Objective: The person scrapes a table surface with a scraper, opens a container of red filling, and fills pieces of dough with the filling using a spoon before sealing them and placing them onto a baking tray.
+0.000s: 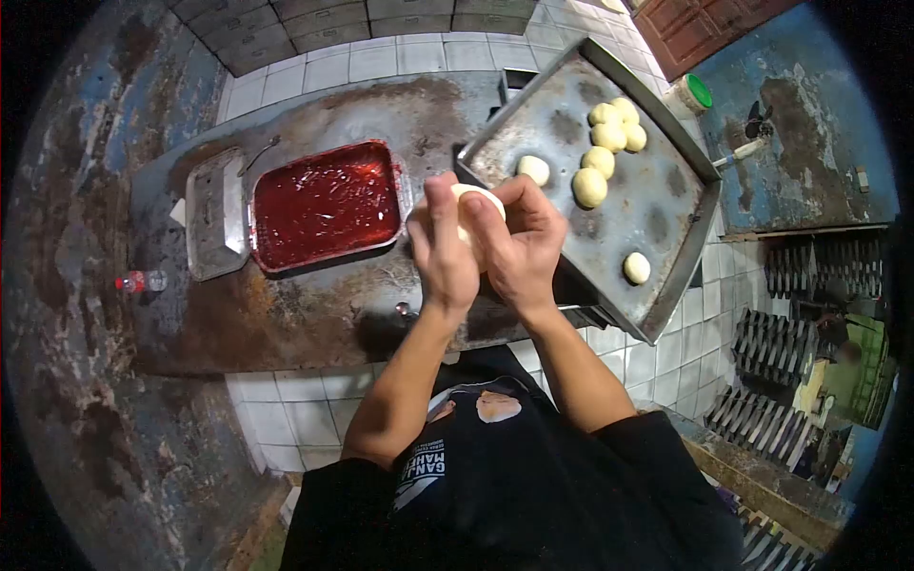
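Between my two hands is a pale piece of dough (466,211), partly covered by the fingers. My left hand (444,249) is closed around its left side, fingers pointing up. My right hand (519,243) presses on it from the right with the thumb across the front. Just beyond the right hand, a white dough ball (533,170) sits on a large metal tray (562,233). Several yellowish dough balls (590,188) cluster farther back on that tray, and one more dough ball (637,268) lies near its right front. To the left stands a pan of glossy red filling (326,205).
A shallow metal tray (205,238) with a scraper-like piece lies left of the red pan. A small bottle (143,281) rests at far left. Near my left forearm is a small shiny object (405,309). A bucket with green rim (698,92) stands behind the large tray.
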Demonstrator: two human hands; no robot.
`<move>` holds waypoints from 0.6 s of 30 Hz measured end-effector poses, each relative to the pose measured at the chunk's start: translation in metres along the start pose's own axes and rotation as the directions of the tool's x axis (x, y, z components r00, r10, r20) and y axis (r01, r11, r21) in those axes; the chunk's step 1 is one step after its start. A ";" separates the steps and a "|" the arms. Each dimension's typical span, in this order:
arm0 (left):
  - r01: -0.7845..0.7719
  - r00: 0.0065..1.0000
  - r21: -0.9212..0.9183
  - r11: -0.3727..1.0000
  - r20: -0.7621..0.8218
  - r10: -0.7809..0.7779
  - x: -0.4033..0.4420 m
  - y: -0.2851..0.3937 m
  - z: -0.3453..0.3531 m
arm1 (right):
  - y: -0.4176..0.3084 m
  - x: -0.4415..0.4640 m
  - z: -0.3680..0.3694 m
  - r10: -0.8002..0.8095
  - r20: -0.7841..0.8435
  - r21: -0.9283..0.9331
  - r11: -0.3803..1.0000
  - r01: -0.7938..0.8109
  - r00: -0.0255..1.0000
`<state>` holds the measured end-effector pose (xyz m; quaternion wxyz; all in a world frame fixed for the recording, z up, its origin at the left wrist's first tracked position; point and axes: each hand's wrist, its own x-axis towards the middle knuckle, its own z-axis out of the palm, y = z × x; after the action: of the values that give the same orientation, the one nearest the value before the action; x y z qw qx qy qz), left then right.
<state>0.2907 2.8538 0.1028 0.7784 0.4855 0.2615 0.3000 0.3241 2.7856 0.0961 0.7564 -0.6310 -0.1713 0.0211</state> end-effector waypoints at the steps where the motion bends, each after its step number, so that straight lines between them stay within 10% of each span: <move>1: 0.046 0.946 -0.237 0.970 0.323 0.034 0.017 -0.002 -0.027 | 0.000 0.002 0.013 -0.010 -0.016 -0.016 1.000 0.010 1.000; 5: 0.013 0.861 -0.127 0.992 0.507 0.054 0.040 0.020 -0.077 | 0.002 0.013 0.040 0.128 0.101 0.182 0.973 -0.145 0.987; 11: 0.082 0.971 -0.329 0.941 0.240 -0.001 0.056 0.019 -0.134 | 0.001 0.008 0.082 0.324 0.293 -0.046 0.945 -0.325 0.900; 13: -0.006 0.956 -0.206 0.979 0.287 0.066 0.073 -0.014 -0.167 | -0.012 0.004 0.090 0.389 0.501 -0.074 0.909 -0.410 0.773; 14: -0.397 0.841 0.297 0.868 0.497 0.214 0.075 -0.023 -0.181 | -0.014 0.001 0.093 0.427 0.572 -0.114 0.887 -0.448 0.701; 15: -0.216 0.794 0.312 0.925 0.607 -0.019 0.069 -0.035 -0.195 | -0.012 -0.002 0.095 0.460 0.637 -0.155 0.863 -0.481 0.618; 17: -0.262 0.793 0.191 0.946 0.601 0.098 0.043 -0.057 -0.205 | 0.019 -0.009 0.096 0.229 0.615 -0.408 0.911 0.056 0.755; 18: -0.235 0.795 0.286 0.929 0.607 0.014 0.040 -0.068 -0.217 | 0.046 -0.015 0.090 0.240 0.530 -0.423 0.906 0.008 0.813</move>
<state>0.1805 2.9886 -0.0492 0.7007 0.7006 0.0198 0.1330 0.2929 2.8768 0.0619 0.5195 -0.7476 -0.3504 0.2200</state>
